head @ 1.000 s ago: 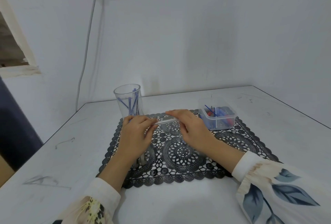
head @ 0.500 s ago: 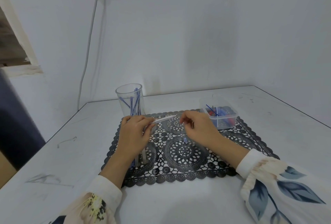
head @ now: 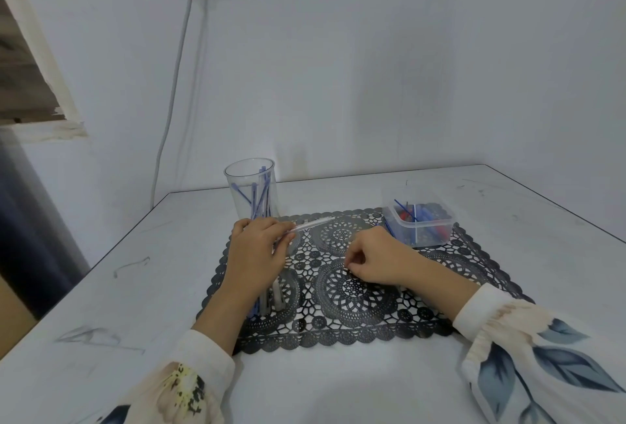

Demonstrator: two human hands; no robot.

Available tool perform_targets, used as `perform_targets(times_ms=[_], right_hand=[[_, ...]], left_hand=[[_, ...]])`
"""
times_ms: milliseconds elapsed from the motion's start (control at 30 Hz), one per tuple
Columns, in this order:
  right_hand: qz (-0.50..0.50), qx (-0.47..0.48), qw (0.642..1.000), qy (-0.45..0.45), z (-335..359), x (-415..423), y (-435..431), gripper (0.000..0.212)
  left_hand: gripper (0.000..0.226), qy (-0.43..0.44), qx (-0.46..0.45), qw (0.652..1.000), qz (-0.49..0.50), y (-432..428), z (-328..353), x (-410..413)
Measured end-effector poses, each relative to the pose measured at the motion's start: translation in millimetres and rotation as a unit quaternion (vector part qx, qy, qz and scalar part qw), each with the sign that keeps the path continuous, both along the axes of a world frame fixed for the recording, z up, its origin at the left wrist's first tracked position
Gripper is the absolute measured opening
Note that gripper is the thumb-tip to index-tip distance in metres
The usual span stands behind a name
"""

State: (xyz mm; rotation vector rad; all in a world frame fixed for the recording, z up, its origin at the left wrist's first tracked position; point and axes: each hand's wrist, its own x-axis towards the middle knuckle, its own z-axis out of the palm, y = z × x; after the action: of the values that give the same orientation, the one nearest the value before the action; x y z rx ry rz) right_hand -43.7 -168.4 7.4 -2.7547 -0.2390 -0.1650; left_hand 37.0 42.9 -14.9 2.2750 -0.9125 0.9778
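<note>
My left hand (head: 257, 254) grips a clear pen barrel (head: 313, 223) that points right and slightly away over the black lace placemat (head: 355, 318). My right hand (head: 376, 262) rests on the mat's middle, apart from the barrel, fingers curled and thumb and forefinger pinched together. A thin blue refill (head: 389, 230) sticks out behind its knuckles. Under my left wrist lie a few more pen pieces (head: 276, 300), partly hidden. A clear tumbler (head: 250, 193) with several blue refills stands at the mat's far left corner.
A clear plastic box (head: 420, 225) with blue and red pen parts sits on the mat's far right corner. The white table (head: 338, 383) meets a white wall at the back. A cable (head: 169, 125) hangs down the wall on the left.
My right hand has let go of the barrel's tip and drawn back toward me onto the mat, a blue refill with it. My left hand still holds the barrel in the same place.
</note>
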Motion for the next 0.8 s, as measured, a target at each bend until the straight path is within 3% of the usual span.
perform_targets(times_ms=[200,433,633,800], right_hand=[[-0.082,0.120,0.987,-0.072,-0.4,5.9,-0.9,0.014],[-0.116,0.355,0.916,-0.150,1.0,2.6,2.9,0.026],[-0.098,0.405,0.893,-0.169,-1.9,2.6,7.3,0.039],[-0.090,0.431,0.881,-0.172,-2.1,3.2,8.3,0.036]], left_hand=[[0.034,0.005,0.003,1.000,-0.005,-0.3,1.3,-0.3],[0.034,0.004,0.009,1.000,-0.014,-1.7,2.8,-2.5],[0.034,0.000,0.017,0.999,-0.037,-4.8,5.3,-8.2],[0.034,0.010,0.016,0.999,-0.038,-3.7,6.3,-8.5]])
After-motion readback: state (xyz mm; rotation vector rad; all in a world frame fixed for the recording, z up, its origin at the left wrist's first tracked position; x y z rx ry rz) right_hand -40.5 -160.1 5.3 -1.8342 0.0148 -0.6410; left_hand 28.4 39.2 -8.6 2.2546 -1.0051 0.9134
